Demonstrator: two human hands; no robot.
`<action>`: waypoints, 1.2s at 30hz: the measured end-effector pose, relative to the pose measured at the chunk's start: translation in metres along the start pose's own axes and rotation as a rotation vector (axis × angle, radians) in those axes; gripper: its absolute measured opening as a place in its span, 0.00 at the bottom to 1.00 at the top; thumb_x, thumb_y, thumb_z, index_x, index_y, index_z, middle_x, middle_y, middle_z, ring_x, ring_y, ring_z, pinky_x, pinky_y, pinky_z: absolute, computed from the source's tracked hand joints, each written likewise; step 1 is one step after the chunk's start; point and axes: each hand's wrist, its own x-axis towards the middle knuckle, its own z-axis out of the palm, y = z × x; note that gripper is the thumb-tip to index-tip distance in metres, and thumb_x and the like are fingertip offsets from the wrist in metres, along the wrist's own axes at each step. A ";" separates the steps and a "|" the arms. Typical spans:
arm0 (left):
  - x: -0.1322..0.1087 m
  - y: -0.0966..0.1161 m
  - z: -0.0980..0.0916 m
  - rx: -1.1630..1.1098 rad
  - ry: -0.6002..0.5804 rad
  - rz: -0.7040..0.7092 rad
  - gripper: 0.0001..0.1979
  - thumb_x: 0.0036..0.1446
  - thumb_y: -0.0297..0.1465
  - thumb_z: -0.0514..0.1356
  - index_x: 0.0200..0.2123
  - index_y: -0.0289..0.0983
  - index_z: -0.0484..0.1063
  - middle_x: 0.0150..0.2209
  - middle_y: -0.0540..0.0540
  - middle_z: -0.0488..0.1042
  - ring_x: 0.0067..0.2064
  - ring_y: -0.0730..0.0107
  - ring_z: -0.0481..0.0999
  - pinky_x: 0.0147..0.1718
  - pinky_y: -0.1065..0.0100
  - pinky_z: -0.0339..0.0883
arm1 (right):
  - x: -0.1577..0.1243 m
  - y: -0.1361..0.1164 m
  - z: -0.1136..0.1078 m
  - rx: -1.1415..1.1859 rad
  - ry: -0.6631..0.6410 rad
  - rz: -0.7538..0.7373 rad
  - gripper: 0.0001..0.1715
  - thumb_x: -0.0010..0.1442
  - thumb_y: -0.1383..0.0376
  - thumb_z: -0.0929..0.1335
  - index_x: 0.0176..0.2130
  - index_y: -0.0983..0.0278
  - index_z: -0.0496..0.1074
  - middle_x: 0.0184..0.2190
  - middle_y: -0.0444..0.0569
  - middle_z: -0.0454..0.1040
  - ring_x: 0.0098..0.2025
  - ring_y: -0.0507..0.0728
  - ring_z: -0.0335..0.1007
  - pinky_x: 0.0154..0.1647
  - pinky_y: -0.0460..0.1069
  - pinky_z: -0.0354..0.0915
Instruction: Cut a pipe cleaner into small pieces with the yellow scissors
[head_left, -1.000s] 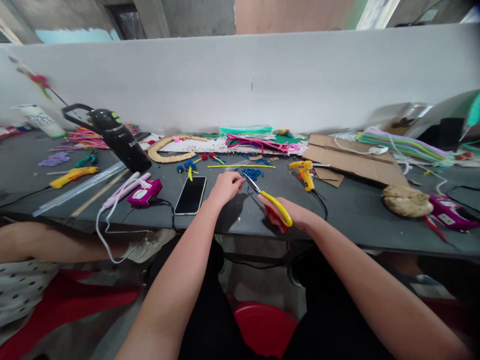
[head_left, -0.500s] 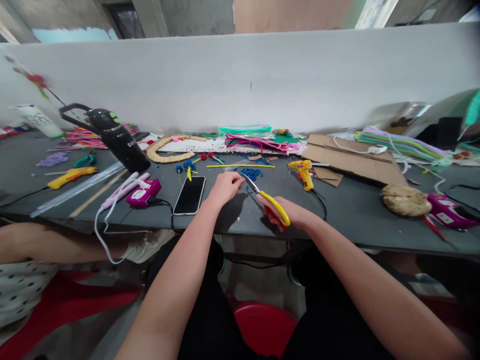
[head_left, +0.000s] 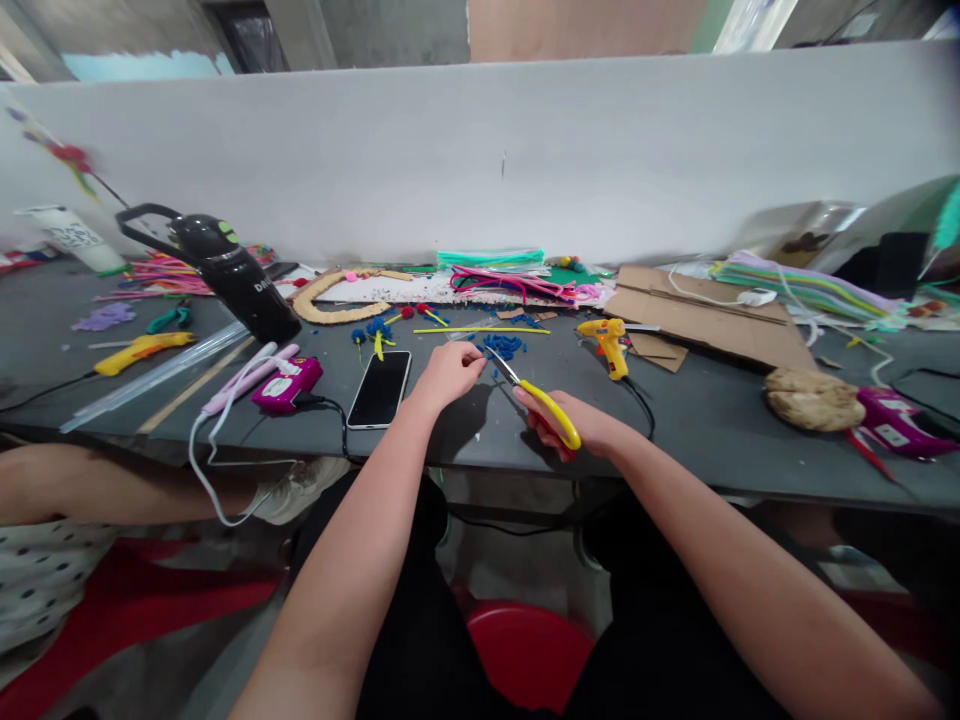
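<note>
My right hand (head_left: 559, 422) is closed round the yellow handles of a pair of scissors (head_left: 551, 408). The blades point up and left, their tips close to the fingers of my left hand (head_left: 455, 370). Those left fingers are pinched together; whatever they hold is too small to make out. Just beyond the blades lies a heap of small blue cut pieces (head_left: 506, 346). Behind it a yellow pipe cleaner (head_left: 481, 331) lies straight across the table. Blue fuzzy balls (head_left: 377, 330) with yellow stems sit beyond the phone.
A phone (head_left: 380, 390) lies left of my left hand, with a black bottle (head_left: 236, 280) and a purple power adapter (head_left: 288, 386) further left. On the right are a yellow glue gun (head_left: 606, 343), cardboard (head_left: 709, 315) and a brown lump (head_left: 812, 398). Pink pipe cleaners (head_left: 517, 285) lie at the back.
Almost nothing differs. Both hands and the scissors stay in nearly the same place, and the view has shifted very slightly.
</note>
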 end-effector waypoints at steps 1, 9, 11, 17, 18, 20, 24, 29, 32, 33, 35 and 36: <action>0.000 0.000 0.000 -0.003 0.000 0.002 0.10 0.57 0.35 0.58 0.28 0.37 0.76 0.28 0.46 0.78 0.29 0.67 0.74 0.31 0.68 0.61 | 0.000 0.000 0.000 -0.003 0.000 0.004 0.36 0.56 0.33 0.61 0.26 0.62 0.62 0.12 0.39 0.59 0.12 0.49 0.54 0.10 0.46 0.58; 0.001 -0.001 0.003 0.012 -0.002 0.028 0.12 0.58 0.35 0.57 0.27 0.36 0.75 0.26 0.46 0.78 0.28 0.67 0.73 0.30 0.68 0.60 | 0.002 0.002 0.001 -0.017 0.028 -0.016 0.37 0.56 0.32 0.61 0.25 0.61 0.61 0.11 0.40 0.59 0.12 0.49 0.53 0.10 0.47 0.59; 0.001 -0.001 0.003 0.009 -0.002 0.027 0.12 0.58 0.34 0.57 0.27 0.37 0.75 0.26 0.46 0.78 0.28 0.67 0.73 0.30 0.68 0.61 | 0.001 0.001 0.002 -0.027 0.033 -0.008 0.36 0.56 0.32 0.61 0.24 0.61 0.61 0.10 0.40 0.59 0.11 0.49 0.53 0.10 0.46 0.59; 0.001 -0.001 0.004 0.009 -0.005 0.011 0.10 0.57 0.33 0.57 0.28 0.36 0.76 0.28 0.45 0.79 0.30 0.67 0.75 0.32 0.69 0.64 | 0.002 -0.002 0.006 -0.050 0.088 0.011 0.33 0.59 0.36 0.62 0.24 0.61 0.61 0.09 0.40 0.60 0.09 0.50 0.54 0.11 0.47 0.60; 0.001 -0.002 0.004 0.003 -0.006 0.006 0.10 0.57 0.32 0.58 0.28 0.37 0.76 0.28 0.45 0.79 0.30 0.67 0.75 0.32 0.69 0.64 | 0.004 -0.001 0.006 -0.047 0.103 0.008 0.33 0.59 0.36 0.62 0.24 0.61 0.60 0.09 0.40 0.60 0.09 0.50 0.55 0.11 0.47 0.60; 0.001 -0.002 0.003 -0.001 0.000 -0.008 0.09 0.57 0.32 0.58 0.28 0.37 0.76 0.28 0.46 0.79 0.30 0.66 0.75 0.33 0.68 0.65 | 0.006 0.001 0.006 -0.024 0.112 0.012 0.34 0.57 0.35 0.63 0.24 0.61 0.60 0.09 0.40 0.60 0.09 0.49 0.54 0.10 0.47 0.59; 0.002 -0.005 0.001 -0.006 0.042 -0.040 0.10 0.58 0.33 0.58 0.28 0.38 0.76 0.28 0.46 0.79 0.31 0.65 0.76 0.33 0.68 0.65 | 0.008 0.006 0.000 0.040 0.047 0.005 0.37 0.55 0.32 0.61 0.25 0.61 0.61 0.11 0.40 0.61 0.11 0.49 0.55 0.11 0.46 0.59; 0.002 -0.006 -0.001 -0.013 0.068 -0.044 0.11 0.59 0.34 0.56 0.28 0.38 0.75 0.29 0.45 0.80 0.32 0.65 0.76 0.34 0.69 0.65 | -0.001 0.008 -0.009 0.026 -0.062 -0.023 0.37 0.58 0.32 0.58 0.28 0.62 0.62 0.13 0.40 0.62 0.12 0.50 0.59 0.12 0.45 0.60; 0.002 -0.004 -0.001 -0.016 0.058 -0.041 0.12 0.60 0.35 0.55 0.28 0.38 0.75 0.29 0.45 0.79 0.32 0.65 0.76 0.33 0.69 0.65 | -0.005 0.006 -0.010 0.000 -0.102 -0.043 0.37 0.58 0.32 0.58 0.29 0.63 0.62 0.13 0.39 0.61 0.12 0.49 0.58 0.12 0.45 0.60; 0.002 -0.004 -0.001 -0.020 0.056 -0.042 0.13 0.60 0.35 0.55 0.28 0.38 0.75 0.29 0.45 0.79 0.32 0.65 0.76 0.33 0.69 0.65 | -0.006 0.006 -0.009 -0.001 -0.105 -0.047 0.37 0.58 0.32 0.58 0.29 0.63 0.62 0.13 0.39 0.61 0.12 0.49 0.57 0.12 0.45 0.60; 0.002 -0.003 0.000 -0.025 0.052 -0.042 0.13 0.60 0.35 0.55 0.28 0.38 0.75 0.29 0.45 0.79 0.32 0.65 0.76 0.33 0.69 0.64 | -0.007 0.005 -0.008 0.005 -0.104 -0.051 0.37 0.58 0.32 0.58 0.29 0.63 0.62 0.13 0.39 0.61 0.12 0.48 0.56 0.12 0.45 0.60; 0.003 -0.002 0.000 -0.025 0.050 -0.040 0.13 0.60 0.35 0.55 0.28 0.38 0.75 0.29 0.45 0.79 0.32 0.65 0.75 0.33 0.69 0.64 | -0.007 0.004 -0.007 0.009 -0.100 -0.053 0.37 0.58 0.32 0.59 0.29 0.63 0.62 0.12 0.38 0.61 0.11 0.48 0.56 0.12 0.45 0.60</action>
